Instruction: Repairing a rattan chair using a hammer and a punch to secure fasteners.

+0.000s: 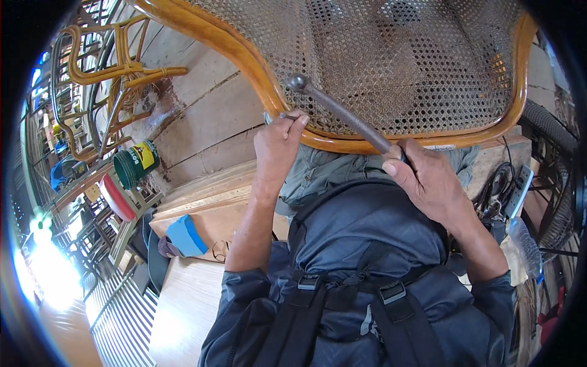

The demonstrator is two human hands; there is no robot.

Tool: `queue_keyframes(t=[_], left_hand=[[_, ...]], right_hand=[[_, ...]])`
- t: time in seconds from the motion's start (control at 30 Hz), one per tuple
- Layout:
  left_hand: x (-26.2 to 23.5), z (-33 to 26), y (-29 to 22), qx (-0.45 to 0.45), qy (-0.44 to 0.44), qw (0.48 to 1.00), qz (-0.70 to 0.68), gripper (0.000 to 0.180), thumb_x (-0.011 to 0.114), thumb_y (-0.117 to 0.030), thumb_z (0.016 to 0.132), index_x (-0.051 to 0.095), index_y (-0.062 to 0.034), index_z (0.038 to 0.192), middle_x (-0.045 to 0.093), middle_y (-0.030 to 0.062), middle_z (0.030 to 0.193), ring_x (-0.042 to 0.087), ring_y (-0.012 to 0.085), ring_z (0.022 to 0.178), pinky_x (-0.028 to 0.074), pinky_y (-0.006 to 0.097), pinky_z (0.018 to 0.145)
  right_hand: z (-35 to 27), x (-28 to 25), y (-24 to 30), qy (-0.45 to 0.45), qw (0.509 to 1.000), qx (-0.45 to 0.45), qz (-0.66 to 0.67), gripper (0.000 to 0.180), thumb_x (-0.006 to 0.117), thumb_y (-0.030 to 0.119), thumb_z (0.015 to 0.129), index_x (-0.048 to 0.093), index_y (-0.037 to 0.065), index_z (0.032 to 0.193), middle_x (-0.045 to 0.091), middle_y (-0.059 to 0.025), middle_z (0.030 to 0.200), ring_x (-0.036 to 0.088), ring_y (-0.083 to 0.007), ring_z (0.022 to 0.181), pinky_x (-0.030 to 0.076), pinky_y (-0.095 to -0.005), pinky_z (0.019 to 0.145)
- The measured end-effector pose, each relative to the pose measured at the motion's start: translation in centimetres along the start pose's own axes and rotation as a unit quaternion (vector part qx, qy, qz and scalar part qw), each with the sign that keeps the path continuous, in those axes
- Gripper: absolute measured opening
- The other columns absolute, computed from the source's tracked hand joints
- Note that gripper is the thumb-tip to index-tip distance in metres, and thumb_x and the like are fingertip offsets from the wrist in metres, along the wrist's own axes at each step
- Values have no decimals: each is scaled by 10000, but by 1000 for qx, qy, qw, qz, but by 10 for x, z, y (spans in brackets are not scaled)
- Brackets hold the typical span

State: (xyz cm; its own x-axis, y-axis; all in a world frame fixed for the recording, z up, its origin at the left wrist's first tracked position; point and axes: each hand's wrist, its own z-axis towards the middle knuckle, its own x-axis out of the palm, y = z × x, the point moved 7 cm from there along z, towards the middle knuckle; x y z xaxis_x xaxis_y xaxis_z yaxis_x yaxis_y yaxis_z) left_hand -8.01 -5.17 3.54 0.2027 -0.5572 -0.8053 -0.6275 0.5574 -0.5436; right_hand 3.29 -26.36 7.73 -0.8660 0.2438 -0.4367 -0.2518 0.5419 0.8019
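Far left: bare rattan chair frames (98, 67) stand on the plank floor (208, 116). Below them a green tin can (136, 164) lies on its side on a small wooden stand, with a red-and-white round thing just beside it. Nearer to me, a blue cap-like item (185, 235) lies on a plywood sheet (208, 202).

Left hand (276, 150): raised to the chair rim (257, 73), the glossy bent wooden edge of the seat. My thumb and forefinger are pinched narrow on a small metal nail or pin (282, 116), held against the rim. I cannot tell whether the tip has entered the wood.

Centre: the woven cane seat (391, 61) fills the top of the view, its front edge resting over my lap.

Right hand (428, 177): fingers closed tight round the lower handle of a hammer (339, 110). The handle slants up and left across the rim and cane; the dark rounded head sits just right of and above the nail, close but apart from it.

Far right: black cables (498, 186), a clear plastic bottle (526, 244) and a fan guard (556, 177) lie near my right forearm.
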Motion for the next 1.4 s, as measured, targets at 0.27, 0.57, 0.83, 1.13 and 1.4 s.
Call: queue_keyframes(t=[0.27,0.57,0.83,1.13,1.4], left_hand=[[-2,-3,-4,30,-27,999,15,175,617,-219,858,685,-58,872,677,68,866,641,278,703,495,330,593],[8,3,4,62,10,997,54,140,605,-165,847,680,-76,924,676,99,869,657,278,796,498,342,686],[9,9,-10,90,20,987,130,192,567,-249,871,647,-75,867,643,123,805,631,325,746,486,403,623],[6,9,-21,97,22,977,186,256,538,-328,894,639,-96,854,625,132,724,623,332,678,483,426,574],[0,12,-12,90,-15,995,39,232,573,-281,888,645,-61,907,639,161,798,628,340,738,495,388,615]], right_hand=[[-3,-8,22,-12,998,-52,29,479,492,491,900,473,13,910,554,-208,666,590,-399,653,448,-448,560],[-7,-11,32,-8,992,-94,78,440,534,397,901,510,-30,1002,528,-148,680,559,-300,607,425,-359,566],[-5,-16,32,-8,992,-80,101,477,551,436,890,520,-20,1025,565,-191,696,612,-344,656,469,-386,577],[-2,-19,21,-60,989,-81,106,459,535,439,896,526,-14,971,572,-202,701,606,-380,691,464,-421,591],[7,-13,-1,-54,996,-20,63,424,514,410,917,501,-7,840,555,-217,658,582,-406,651,447,-441,577]])
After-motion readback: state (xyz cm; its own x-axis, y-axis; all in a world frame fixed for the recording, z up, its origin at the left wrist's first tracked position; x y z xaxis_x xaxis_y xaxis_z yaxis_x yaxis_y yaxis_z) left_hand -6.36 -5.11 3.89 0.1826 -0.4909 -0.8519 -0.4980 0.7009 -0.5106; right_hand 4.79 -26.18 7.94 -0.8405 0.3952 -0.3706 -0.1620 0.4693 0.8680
